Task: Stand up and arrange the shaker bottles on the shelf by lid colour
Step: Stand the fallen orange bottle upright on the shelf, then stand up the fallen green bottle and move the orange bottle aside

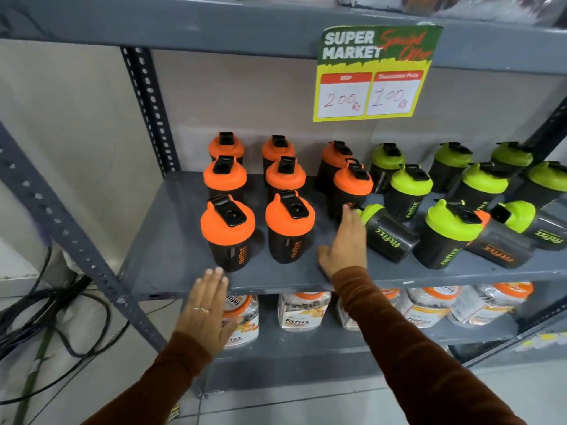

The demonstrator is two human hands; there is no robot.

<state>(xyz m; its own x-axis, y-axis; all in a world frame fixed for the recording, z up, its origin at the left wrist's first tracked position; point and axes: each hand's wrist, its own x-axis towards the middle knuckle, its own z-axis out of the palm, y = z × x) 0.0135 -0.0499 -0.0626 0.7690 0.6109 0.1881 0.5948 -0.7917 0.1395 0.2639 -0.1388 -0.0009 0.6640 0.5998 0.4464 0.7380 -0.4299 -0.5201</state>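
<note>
Several black shaker bottles with orange lids (227, 223) stand upright in rows on the left half of the grey shelf (171, 265). Green-lidded bottles (411, 184) stand on the right half. One green-lidded bottle (387, 233) lies on its side near the shelf's middle. Further right, an orange-lidded bottle (500, 246) and another green-lidded one (534, 223) also lie tipped over. My right hand (345, 240) hovers open over the shelf, fingertips just left of the lying green-lidded bottle and below an upright orange-lidded one (352, 185). My left hand (207, 311) is open below the shelf's front edge.
A yellow and green price sign (376, 72) hangs from the shelf above. The lower shelf holds clear jars with orange lids (303, 311). A perforated steel upright (150, 108) stands at the left rear, and black cables (46, 305) lie on the floor to the left.
</note>
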